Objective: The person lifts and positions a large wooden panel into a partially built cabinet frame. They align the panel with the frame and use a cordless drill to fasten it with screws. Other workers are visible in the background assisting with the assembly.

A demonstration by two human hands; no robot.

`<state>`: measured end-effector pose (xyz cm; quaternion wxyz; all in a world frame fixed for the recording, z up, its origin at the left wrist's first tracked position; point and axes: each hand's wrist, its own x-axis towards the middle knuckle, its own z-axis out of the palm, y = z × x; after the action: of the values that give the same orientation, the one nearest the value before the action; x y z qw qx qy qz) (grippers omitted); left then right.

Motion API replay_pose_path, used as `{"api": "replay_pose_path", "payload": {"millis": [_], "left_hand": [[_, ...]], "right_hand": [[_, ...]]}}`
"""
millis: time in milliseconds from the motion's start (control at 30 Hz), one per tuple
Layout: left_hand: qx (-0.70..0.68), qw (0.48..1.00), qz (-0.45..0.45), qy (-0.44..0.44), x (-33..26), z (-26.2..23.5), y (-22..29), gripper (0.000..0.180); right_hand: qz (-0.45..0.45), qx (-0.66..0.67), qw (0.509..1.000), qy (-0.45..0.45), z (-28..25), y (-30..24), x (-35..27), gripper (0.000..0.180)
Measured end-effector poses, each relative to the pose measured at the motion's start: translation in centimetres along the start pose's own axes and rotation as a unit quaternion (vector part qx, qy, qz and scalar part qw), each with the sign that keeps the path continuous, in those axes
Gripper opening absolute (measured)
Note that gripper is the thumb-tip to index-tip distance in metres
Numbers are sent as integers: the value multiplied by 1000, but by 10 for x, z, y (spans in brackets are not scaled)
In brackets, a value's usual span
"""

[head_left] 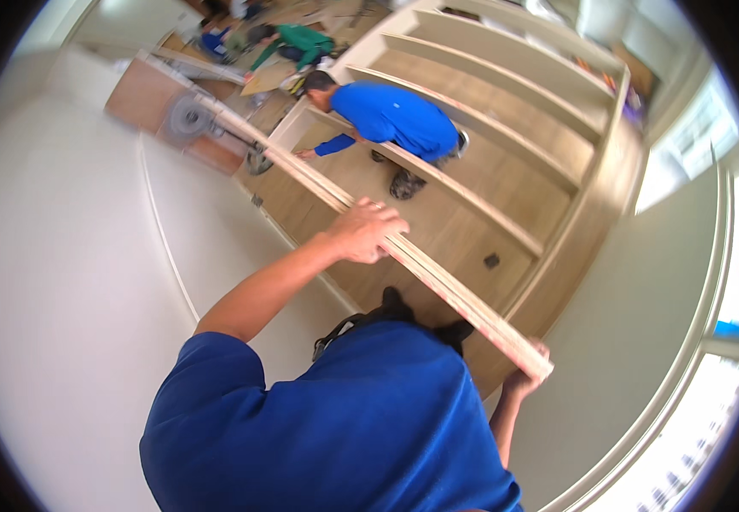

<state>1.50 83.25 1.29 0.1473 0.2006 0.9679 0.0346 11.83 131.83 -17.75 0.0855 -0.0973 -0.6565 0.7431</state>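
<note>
I hold a long pale plywood board (318, 183) edge-up, running from the lower right to the upper left above the floor. My left hand (368, 229) grips its top edge near the middle. My right hand (527, 375) clasps the near end of the board at the lower right. My blue shirt fills the lower middle of the view. The board's far end reaches a table saw (188, 119) at the upper left.
A large wooden shelf carcass (557, 171) with several dividers lies on the floor. A person in a blue shirt (395, 115) bends inside it. Another person in green (297, 43) crouches farther back. White wall panels are at left, a window frame at right.
</note>
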Motion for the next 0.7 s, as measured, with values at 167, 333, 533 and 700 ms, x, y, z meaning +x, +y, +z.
{"api": "replay_pose_path", "payload": {"millis": [167, 333, 533, 700], "left_hand": [[-45, 997, 17, 63, -24, 0, 12, 75], [-56, 984, 53, 158, -23, 24, 4, 78], [-56, 986, 83, 133, -27, 20, 3, 69], [-47, 973, 78, 214, -30, 40, -4, 58]], "right_hand": [[14, -80, 994, -67, -43, -73, 70, 50], [-88, -305, 923, -216, 87, -218, 97, 30], [-145, -377, 825, -396, 284, -245, 35, 35], [-227, -373, 752, -494, 434, -226, 16, 55]]}}
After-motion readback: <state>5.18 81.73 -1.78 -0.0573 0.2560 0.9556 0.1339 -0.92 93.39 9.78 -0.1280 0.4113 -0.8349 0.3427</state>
